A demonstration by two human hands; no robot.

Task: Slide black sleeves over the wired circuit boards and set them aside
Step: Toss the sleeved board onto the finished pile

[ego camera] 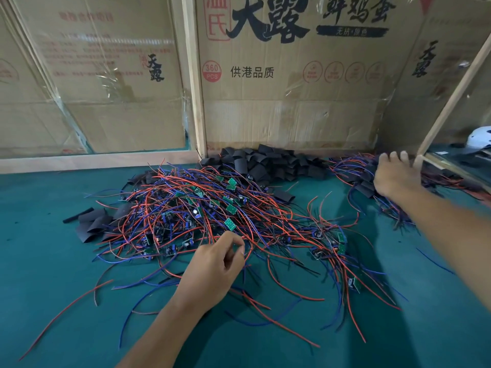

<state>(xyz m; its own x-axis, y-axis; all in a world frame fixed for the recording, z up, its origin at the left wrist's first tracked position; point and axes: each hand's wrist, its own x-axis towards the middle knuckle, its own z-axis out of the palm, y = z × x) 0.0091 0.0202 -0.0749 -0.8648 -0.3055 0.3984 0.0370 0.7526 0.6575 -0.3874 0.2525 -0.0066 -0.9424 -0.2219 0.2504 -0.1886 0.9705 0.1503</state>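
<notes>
A big tangle of small green circuit boards (230, 224) with red and blue wires (186, 208) covers the middle of the green table (53, 261). Behind it lies a heap of flat black sleeves (268, 163), with a few more sleeves (93, 224) at the left. At the far right sits a pile of sleeved boards (364, 179) with wires. My left hand (212, 264) is at the near edge of the tangle, thumb and fingers pinching a red wire. My right hand (393, 173) reaches over the sleeved pile, fingers straight and spread, holding nothing that I can see.
Cardboard boxes (292, 75) with wooden strips (195, 75) wall off the back of the table. A slanted wooden strip (451, 102) stands at the right, with a white rounded object (478, 139) behind it. Loose wires trail toward the front edge.
</notes>
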